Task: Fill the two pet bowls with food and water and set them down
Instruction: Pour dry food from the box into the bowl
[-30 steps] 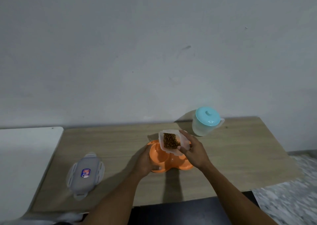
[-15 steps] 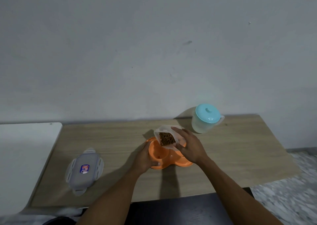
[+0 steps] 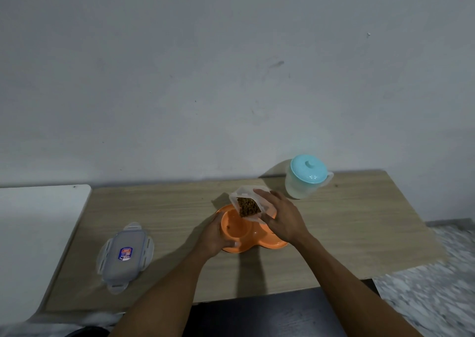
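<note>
While the red-and-blue sticker on the clear clip-lock lid [image 3: 125,253] at lower left is too small to read, its snap flaps show plainly. Just below frame centre, on the pale wood-grain desk [image 3: 347,221], sits the glossy orange plastic double bowl [image 3: 239,231], two round wells joined. The left hand [image 3: 213,236] holds its left rim, fingers curled round the edge. The right hand [image 3: 285,221] grips a translucent square tub [image 3: 249,204] of brown kibble, fingers wrapped over it, tilted above the left well. A frosted jug [image 3: 298,187] with a teal lid stands right of centre.
</note>
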